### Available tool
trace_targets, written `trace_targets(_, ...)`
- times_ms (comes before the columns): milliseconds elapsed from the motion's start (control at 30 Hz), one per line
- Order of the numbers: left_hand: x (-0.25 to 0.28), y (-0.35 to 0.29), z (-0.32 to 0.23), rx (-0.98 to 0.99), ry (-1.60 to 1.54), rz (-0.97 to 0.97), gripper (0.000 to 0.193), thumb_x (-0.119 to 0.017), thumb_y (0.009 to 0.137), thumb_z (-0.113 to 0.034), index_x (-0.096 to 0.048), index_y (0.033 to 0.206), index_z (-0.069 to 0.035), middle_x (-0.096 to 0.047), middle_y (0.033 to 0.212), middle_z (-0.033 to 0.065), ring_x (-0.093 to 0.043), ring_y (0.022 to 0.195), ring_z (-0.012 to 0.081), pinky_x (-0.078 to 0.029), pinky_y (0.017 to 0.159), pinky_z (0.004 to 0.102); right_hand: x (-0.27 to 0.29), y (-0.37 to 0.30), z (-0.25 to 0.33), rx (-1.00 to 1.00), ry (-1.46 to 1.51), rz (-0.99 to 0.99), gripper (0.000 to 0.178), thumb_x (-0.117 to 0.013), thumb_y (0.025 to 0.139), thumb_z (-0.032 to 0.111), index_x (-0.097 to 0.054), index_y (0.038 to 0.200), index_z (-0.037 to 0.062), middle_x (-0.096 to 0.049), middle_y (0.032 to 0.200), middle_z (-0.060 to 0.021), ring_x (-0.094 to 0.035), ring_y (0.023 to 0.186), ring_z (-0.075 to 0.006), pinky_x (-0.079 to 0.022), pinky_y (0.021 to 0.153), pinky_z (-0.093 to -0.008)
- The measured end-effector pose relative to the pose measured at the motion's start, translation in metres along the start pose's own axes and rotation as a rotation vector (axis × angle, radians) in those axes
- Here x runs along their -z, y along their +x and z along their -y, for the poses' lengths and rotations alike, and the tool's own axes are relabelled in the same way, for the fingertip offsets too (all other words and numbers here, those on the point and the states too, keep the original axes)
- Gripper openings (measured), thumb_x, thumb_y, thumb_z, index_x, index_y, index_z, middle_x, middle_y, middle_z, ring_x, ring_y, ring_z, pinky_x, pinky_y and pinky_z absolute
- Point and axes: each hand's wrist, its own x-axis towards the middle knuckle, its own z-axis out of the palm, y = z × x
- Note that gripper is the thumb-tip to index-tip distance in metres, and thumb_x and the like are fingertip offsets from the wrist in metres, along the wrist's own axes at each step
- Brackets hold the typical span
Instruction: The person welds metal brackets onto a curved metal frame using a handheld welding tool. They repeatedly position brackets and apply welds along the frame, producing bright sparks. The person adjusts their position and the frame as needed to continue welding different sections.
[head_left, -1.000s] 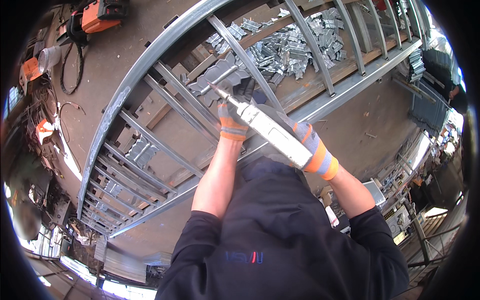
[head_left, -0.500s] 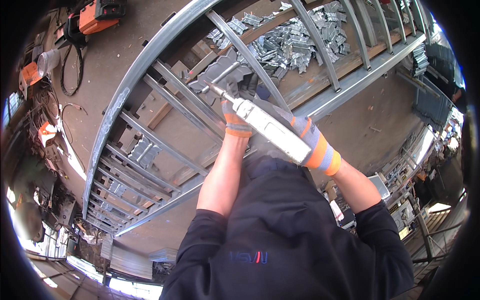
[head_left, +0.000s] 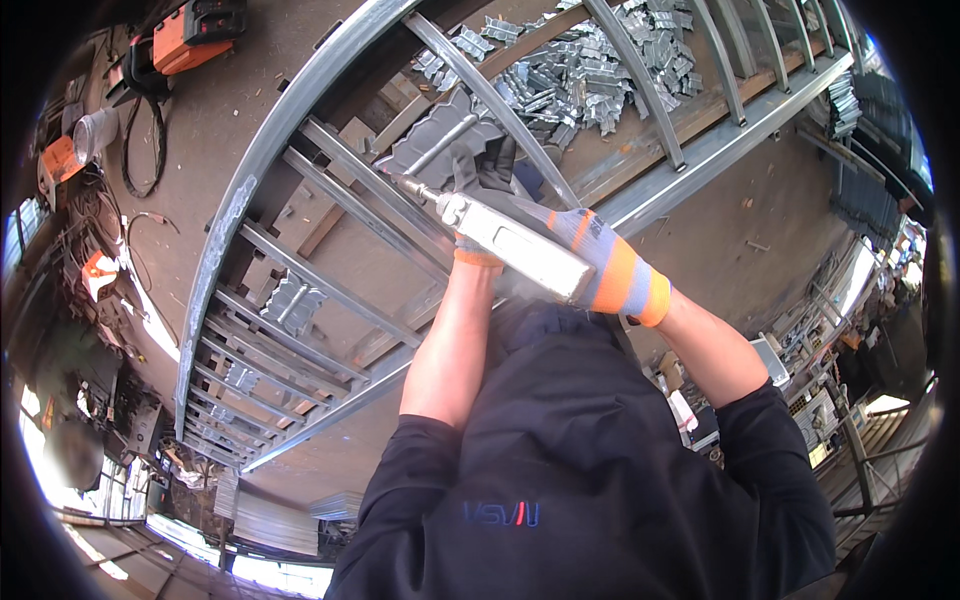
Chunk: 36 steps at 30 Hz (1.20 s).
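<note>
In the head view, a large metal frame (head_left: 235,220) with many rungs is stretched across the space before the person. A scalloped metal plate (head_left: 425,150) is set among its rungs, and a similar ornament (head_left: 292,302) is seen between rungs farther left. A white handheld tool (head_left: 525,255) is held slantwise over the frame, its pointed tip near the plate's left corner. The tool's body is clasped by the gloved right hand (head_left: 605,260), whose fingertips are hidden. The gloved left hand (head_left: 485,180) is placed at the plate's lower edge, its fingers partly bent; it is partly covered by the tool, and whether the plate is gripped cannot be told. Beyond the plate, a heap of small metal pieces (head_left: 590,80) is crossed by rungs and by a brown beam (head_left: 640,165).

The brown floor (head_left: 700,235) is marked with scattered scraps. An orange-and-black machine (head_left: 185,40) is seen at upper left, with a black hose (head_left: 160,150) looped below it. Dark metal stock (head_left: 870,215) is stacked at the right, and pale sheets (head_left: 275,515) at lower left.

Near the left rim a translucent tub (head_left: 97,133) is seen; its contents cannot be made out.
</note>
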Motion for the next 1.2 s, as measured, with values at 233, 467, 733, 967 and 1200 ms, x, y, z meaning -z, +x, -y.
trace_targets(233,0.001,-0.001,0.000,0.011,-0.018,0.007,0.044,-0.079,0.102,-0.044,-0.070,0.126,-0.007,-0.075,0.127,0.0159,-0.068,0.129,0.0316,-0.055,0.116,0.0448,0.000,0.015,0.001,-0.095,-0.022,0.089,0.070,-0.078,0.096,0.027,-0.055,0.157,0.0027,-0.074,0.137,-0.0199,-0.073,0.122,-0.0335,-0.055,0.104,-0.0408)
trace_targets(467,0.003,-0.003,-0.003,0.012,-0.026,0.006,0.044,-0.079,0.102,-0.043,-0.070,0.126,-0.007,-0.075,0.127,0.0157,-0.068,0.129,0.0315,-0.055,0.116,0.0448,0.003,0.020,0.008,-0.189,-0.012,0.132,0.068,-0.078,0.096,0.018,-0.055,0.157,-0.0011,-0.074,0.139,-0.0205,-0.073,0.127,-0.0318,-0.055,0.107,-0.0389)
trace_targets(733,0.003,0.001,0.002,0.017,-0.040,0.015,0.044,-0.079,0.102,-0.043,-0.070,0.126,-0.007,-0.075,0.127,0.0155,-0.068,0.128,0.0313,-0.055,0.115,0.0448,0.004,0.017,0.005,-0.183,0.004,0.154,0.067,-0.076,0.096,0.015,-0.055,0.156,-0.0024,-0.073,0.138,-0.0225,-0.073,0.125,-0.0346,-0.055,0.106,-0.0394)
trace_targets(967,0.003,0.002,0.003,0.022,-0.040,0.026,0.043,-0.079,0.102,-0.043,-0.070,0.126,-0.007,-0.075,0.127,0.0154,-0.069,0.128,0.0312,-0.055,0.115,0.0448,0.004,0.016,0.005,-0.178,0.024,0.135,0.065,-0.074,0.096,0.013,-0.055,0.156,-0.0039,-0.073,0.136,-0.0243,-0.073,0.123,-0.0371,-0.056,0.103,-0.0402)
trace_targets(1200,0.002,0.001,0.004,0.038,-0.040,0.030,0.043,-0.079,0.102,-0.042,-0.069,0.126,-0.007,-0.075,0.127,0.0152,-0.069,0.127,0.0311,-0.056,0.115,0.0448,0.003,0.018,0.003,-0.155,0.004,0.146,0.065,-0.075,0.096,0.013,-0.055,0.156,-0.0032,-0.074,0.134,-0.0239,-0.074,0.121,-0.0368,-0.057,0.102,-0.0397)
